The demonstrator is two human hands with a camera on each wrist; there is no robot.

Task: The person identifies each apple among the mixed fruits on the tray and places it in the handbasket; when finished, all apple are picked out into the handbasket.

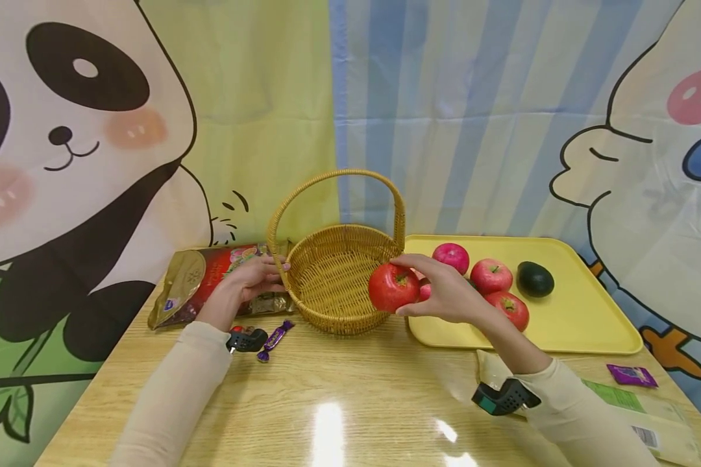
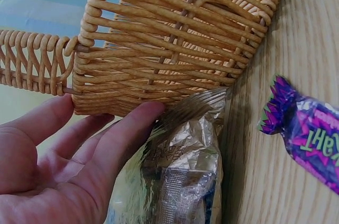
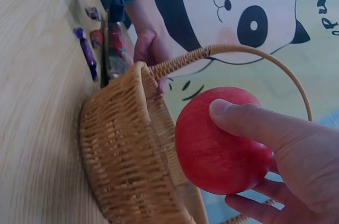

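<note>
In the head view, my right hand [image 1: 444, 288] grips a red apple [image 1: 394, 287] over the right rim of a wicker basket [image 1: 341, 323] with a tall arched handle. The right wrist view shows the thumb [image 3: 249, 115] across the apple [image 3: 220, 144], other fingers underneath. My left hand [image 1: 257, 277] is at the basket's left side, by the handle's foot. Its fingertips [image 2: 151, 108] touch the outer wicker wall [image 2: 159, 70] in the left wrist view, fingers fairly straight. The basket's visible floor holds nothing.
A yellow tray [image 1: 584, 311] at right holds several apples [image 1: 491, 276] and a dark avocado [image 1: 535, 279]. Left of the basket lies a red-gold candy bag [image 1: 210, 275], with a purple wrapped candy [image 1: 274, 340] in front. Another purple candy [image 1: 632, 375] and flat packages [image 1: 625, 408] lie at right.
</note>
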